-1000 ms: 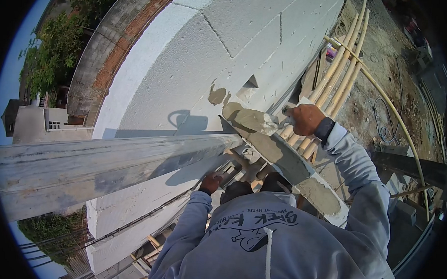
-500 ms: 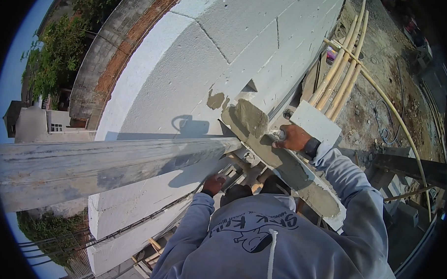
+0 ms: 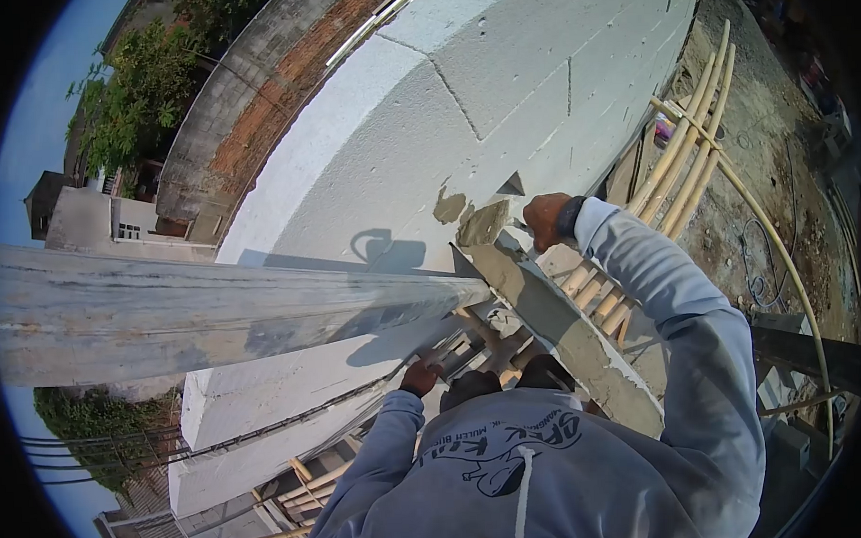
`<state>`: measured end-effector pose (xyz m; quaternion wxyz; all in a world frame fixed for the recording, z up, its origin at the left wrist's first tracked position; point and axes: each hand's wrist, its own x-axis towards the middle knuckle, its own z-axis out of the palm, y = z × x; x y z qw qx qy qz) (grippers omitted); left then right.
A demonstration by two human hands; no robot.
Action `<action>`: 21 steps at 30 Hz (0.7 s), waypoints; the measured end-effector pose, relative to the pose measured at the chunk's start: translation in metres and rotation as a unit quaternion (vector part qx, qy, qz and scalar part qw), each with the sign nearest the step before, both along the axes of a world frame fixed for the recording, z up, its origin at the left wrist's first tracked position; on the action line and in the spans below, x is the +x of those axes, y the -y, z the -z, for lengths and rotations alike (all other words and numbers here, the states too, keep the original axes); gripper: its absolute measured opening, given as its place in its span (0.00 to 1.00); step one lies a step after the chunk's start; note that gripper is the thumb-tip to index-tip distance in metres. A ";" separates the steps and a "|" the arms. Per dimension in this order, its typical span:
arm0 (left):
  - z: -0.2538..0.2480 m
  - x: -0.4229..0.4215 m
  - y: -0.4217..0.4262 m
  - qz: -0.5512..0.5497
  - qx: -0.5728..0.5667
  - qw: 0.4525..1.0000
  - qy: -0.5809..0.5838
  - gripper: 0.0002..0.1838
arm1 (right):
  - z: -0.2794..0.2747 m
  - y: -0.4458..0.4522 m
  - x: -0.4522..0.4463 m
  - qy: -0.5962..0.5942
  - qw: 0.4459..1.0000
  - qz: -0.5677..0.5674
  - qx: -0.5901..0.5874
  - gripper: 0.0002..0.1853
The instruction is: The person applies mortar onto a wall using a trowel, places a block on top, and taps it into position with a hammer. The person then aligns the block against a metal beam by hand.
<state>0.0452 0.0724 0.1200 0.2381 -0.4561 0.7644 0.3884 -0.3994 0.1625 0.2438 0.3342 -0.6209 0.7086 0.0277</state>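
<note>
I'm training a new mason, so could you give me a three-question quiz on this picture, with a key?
1. Which of the person's hands holds the trowel?
2. True or false: the left hand appears higher in the picture than the trowel.
3. The smooth block wall beside the trowel is mainly: a) green, b) white, c) red.

Key:
1. The right hand.
2. False; it appears lower.
3. b
</note>
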 end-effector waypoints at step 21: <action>0.009 -0.017 0.002 -0.009 0.022 0.999 -0.037 0.25 | -0.111 0.057 -0.013 -0.143 0.983 0.005 -0.116 0.14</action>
